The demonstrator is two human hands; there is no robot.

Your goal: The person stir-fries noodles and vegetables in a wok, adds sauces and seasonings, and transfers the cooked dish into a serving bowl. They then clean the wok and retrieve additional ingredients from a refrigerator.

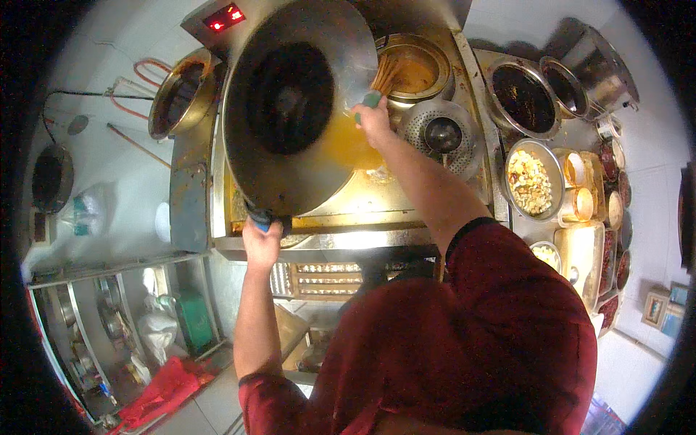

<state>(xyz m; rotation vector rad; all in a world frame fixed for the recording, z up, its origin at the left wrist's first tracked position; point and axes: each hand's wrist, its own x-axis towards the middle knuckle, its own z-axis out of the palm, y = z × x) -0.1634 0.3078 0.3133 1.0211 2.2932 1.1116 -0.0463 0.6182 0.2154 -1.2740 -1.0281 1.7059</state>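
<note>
My left hand (261,243) grips the short handle of a big steel wok (304,187); something dark and blue shows at the grip. The wok is tipped up on its side above the stove, its dark inner bottom turned towards me. In my right hand (374,120) is a bamboo wok brush (384,75) with a green grip, held at the wok's right edge. Yellowish liquid (353,147) shows blurred at that edge; whether it is inside or running over the rim, I cannot tell. My right forearm reaches across the stove top (337,204).
Right of the wok stand a pot of orange-brown liquid (416,73) and a perforated strainer (416,122) with a ladle (443,135) on it. The right counter holds a dark-filled pot (522,100), a bowl of chopped food (530,182) and several containers. At left sits a metal basin (201,111).
</note>
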